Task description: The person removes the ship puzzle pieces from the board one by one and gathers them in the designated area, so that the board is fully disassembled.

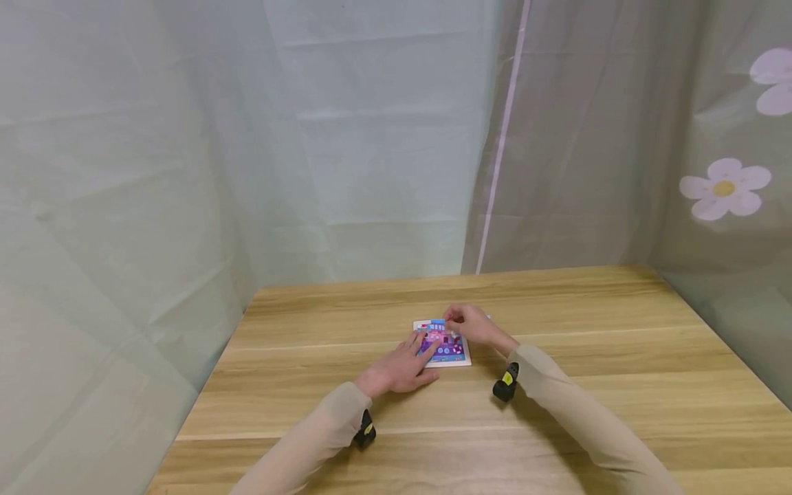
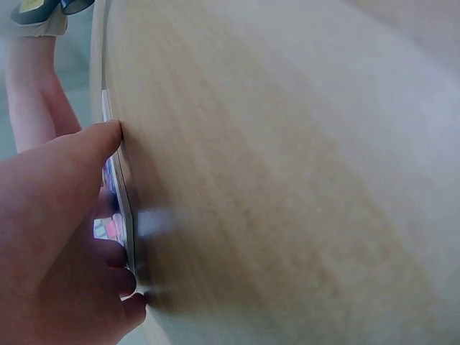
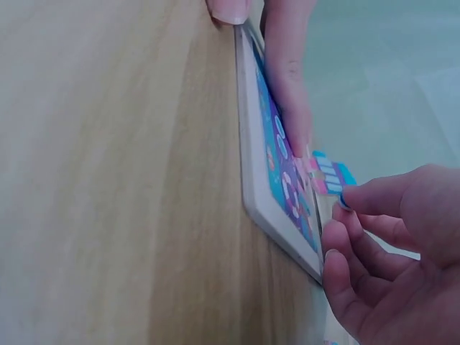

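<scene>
I have the board (image 1: 447, 351) lying on the worktop (image 1: 433, 440) in front of both arms, its printed face up and pale rim showing. The left hand (image 1: 402, 366) lies over its left side with fingers straight and apart, fingertips on the print and thumb by the near edge, so I read it as bracing. The right hand (image 1: 473, 326) is at the far right corner, thumb and finger pinched together on a striped piece (image 3: 329, 174) that stands tilted up from the print. I judge the step in hand to be working this piece at the board's far side; whether it is being seated or lifted out, I can't tell. The next move calls for a light, steady pinch and a small turn of the piece, with the left hand pressing so the board doesn't slide.
</scene>
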The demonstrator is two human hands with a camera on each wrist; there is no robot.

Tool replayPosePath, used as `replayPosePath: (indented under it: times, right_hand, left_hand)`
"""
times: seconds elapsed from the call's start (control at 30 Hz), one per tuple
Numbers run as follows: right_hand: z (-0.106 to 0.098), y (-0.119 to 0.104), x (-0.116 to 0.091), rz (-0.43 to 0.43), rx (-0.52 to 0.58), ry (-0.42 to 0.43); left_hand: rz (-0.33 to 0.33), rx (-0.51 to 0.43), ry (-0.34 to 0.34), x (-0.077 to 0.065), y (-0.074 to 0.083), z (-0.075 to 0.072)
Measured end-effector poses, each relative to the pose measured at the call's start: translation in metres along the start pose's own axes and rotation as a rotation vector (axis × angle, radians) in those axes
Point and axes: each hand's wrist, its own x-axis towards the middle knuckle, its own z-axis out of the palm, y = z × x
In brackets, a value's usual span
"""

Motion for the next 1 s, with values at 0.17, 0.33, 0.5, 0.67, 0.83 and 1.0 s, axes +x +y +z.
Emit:
replayPosePath:
  times: [0.17, 0.33, 0.5, 0.67, 0.83, 1.0]
  right_hand:
    - [-0.002, -0.001, 0.001, 0.047, 0.017, 0.004]
    - [-0.005, 0.001, -0.002, 0.065, 0.054, 0.007]
    - [-0.01, 0.004, -0.005, 0.111, 0.116, 0.008]
    - [-0.015, 0.008, -0.007, 0.153, 0.161, 0.023]
    - [-0.019, 0.014, -0.008, 0.165, 0.194, 0.03]
    - [-0.023, 0.021, -0.01, 0.172, 0.227, 0.019]
  left_hand:
    - [-0.007, -0.002, -0.008, 0.001, 0.0, 0.001]
    - [0.002, -0.007, -0.003, 0.001, 0.0, 0.0]
    - [0.003, 0.01, 0.002, -0.002, 0.001, -0.001]
    - [-0.006, 0.054, 0.006, -0.003, 0.001, 0.001]
    - [-0.016, 0.063, 0.014, -0.003, 0.0, 0.004]
    - [-0.009, 0.061, 0.016, -0.002, -0.001, 0.006]
